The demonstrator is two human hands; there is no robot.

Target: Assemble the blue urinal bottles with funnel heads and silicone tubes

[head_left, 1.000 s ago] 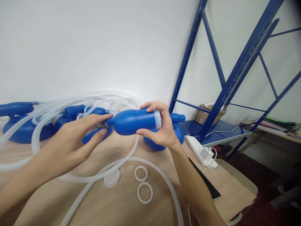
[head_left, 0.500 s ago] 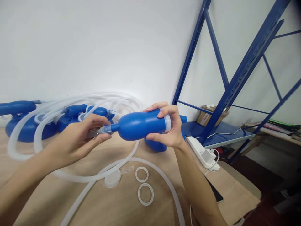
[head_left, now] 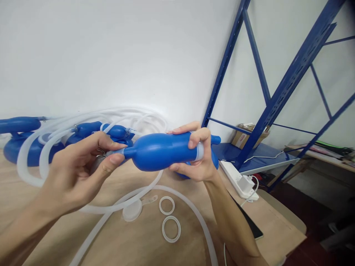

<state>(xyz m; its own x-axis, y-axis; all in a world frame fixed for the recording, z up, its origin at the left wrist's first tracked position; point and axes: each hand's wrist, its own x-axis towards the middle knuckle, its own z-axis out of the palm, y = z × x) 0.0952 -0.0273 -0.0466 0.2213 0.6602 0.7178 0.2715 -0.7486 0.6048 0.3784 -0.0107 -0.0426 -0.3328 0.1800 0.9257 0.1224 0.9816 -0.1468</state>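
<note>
A blue bottle-shaped plastic body (head_left: 158,151) with a white collar (head_left: 199,151) at its right end is held roughly level above the table. My right hand (head_left: 196,155) wraps round its wide right end, thumb below and fingers over the top. At the narrow left neck, my left hand (head_left: 94,159) pinches a clear tube connector (head_left: 118,150) fitted at the tip. A bit of metal, perhaps a clamp, shows between the left fingers; the palm hides the rest. Another blue piece (head_left: 215,157) sits partly hidden behind my right hand.
White hoses (head_left: 30,159) coil over more blue bodies (head_left: 88,130) at the left. Two white rings (head_left: 171,229) and a translucent cap (head_left: 132,210) lie in front. A power strip (head_left: 240,183), a dark phone-like slab (head_left: 253,225) and blue shelving (head_left: 255,129) are at the right.
My left hand has turned, with thumb and forefinger now right at the connector by the neck. The blue body has shifted slightly left and down. My right hand keeps its hold.
</note>
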